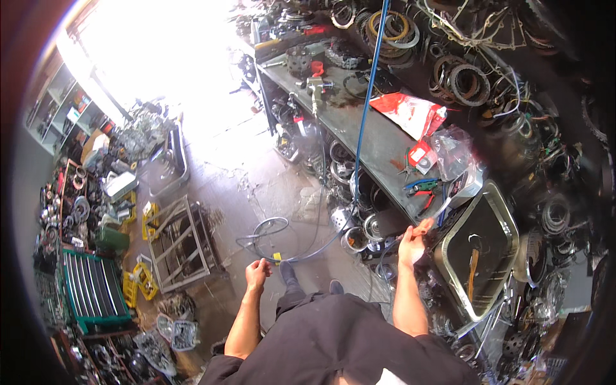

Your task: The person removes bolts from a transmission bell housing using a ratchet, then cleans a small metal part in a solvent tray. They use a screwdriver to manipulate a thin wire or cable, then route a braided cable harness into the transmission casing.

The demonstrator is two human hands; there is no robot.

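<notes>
My right hand (410,250) is closed around an orange-handled tool (423,227) at the near end of the workbench. A pale, blurred streak extends from the handle toward the bench; its exact kind is not clear. Just right of that hand lies a metal pan (444,269) with a raised rim, a brown strip (473,273) inside it. Pliers (423,186) with green and red grips rest on the bench ahead of the hand. My left hand (258,273) hangs over the floor with its fingers curled, and nothing shows in it.
A blue hose (367,112) hangs down across the bench (346,115) and coils on the floor near my feet. An air tool (316,90) and a red-and-white bag (410,114) lie on the bench. Left stand a metal frame (183,244) and a green-edged grille (96,289).
</notes>
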